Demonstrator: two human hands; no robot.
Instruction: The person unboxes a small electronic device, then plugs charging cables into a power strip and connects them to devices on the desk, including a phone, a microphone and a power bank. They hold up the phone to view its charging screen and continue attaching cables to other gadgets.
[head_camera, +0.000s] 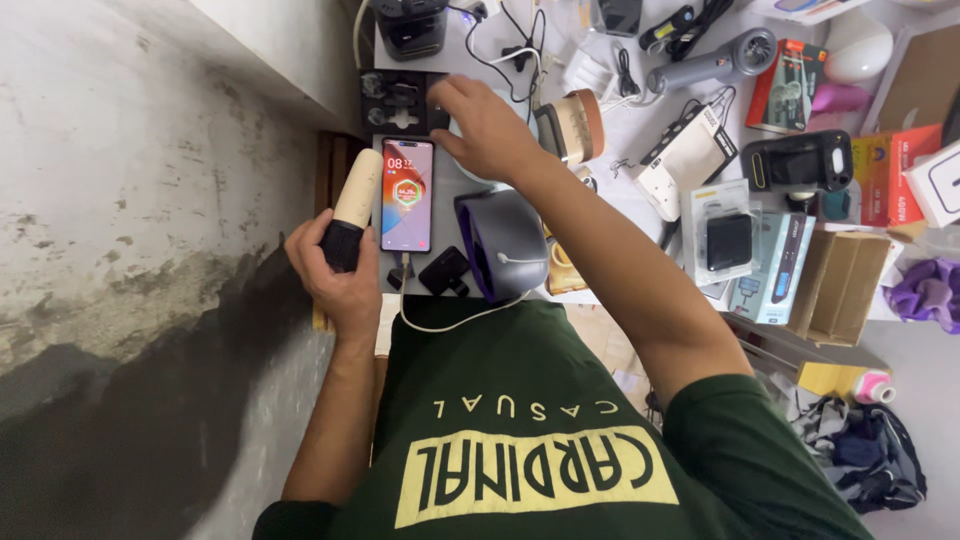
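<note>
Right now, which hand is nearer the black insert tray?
Right. The right hand reaches over the black insert tray's edge; the left hand is well short of it, beside the phone, gripping a cream-and-black device.

Person, one: dark green short-sleeved T-shirt (520, 400), yellow block panel with cut-out lettering on chest, smaller pale lettering beside it. Forearms and both hands bare; no watch or rings visible.

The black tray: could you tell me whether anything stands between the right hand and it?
Nothing visible does: the right hand has its fingertips at the edge of the black tray, just beyond the lit phone.
</note>
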